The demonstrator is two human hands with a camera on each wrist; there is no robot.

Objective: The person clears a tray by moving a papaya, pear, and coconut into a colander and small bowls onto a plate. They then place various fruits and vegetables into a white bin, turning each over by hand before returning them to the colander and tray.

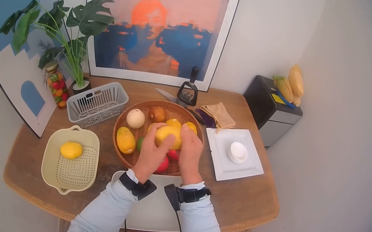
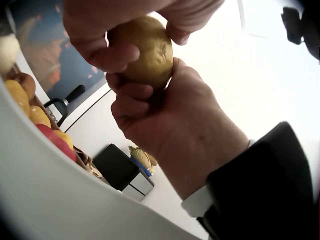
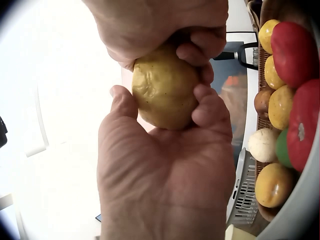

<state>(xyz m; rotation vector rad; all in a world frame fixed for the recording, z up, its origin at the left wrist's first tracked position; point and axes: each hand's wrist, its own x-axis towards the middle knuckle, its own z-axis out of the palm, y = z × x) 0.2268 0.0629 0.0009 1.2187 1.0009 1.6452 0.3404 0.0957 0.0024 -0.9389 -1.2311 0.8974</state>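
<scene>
Both hands hold a large yellow fruit (image 1: 166, 137) over the round wicker basket (image 1: 118, 122). My left hand (image 1: 154, 152) grips it from the left and my right hand (image 1: 191, 151) from the right, thumbs on the near side. In the left wrist view, fingers curl round the fruit (image 2: 150, 52), and its skin looks wrinkled at one end. The right wrist view shows the same yellow fruit (image 3: 165, 95) between the two hands. Beneath lie a whitish round piece (image 1: 136, 118), a yellow oblong fruit (image 1: 126, 140), a brownish one (image 1: 157, 114) and red ones (image 1: 162, 164).
Left, a cream basket (image 1: 74, 178) holds one yellow fruit (image 1: 71, 149); behind it stand a grey basket (image 1: 99, 107) and a potted plant. A knife (image 1: 166, 95) lies at the back by a black-handled tool (image 1: 190, 89). Right, a white square plate (image 1: 224, 169) bears a small white bowl (image 1: 238, 152).
</scene>
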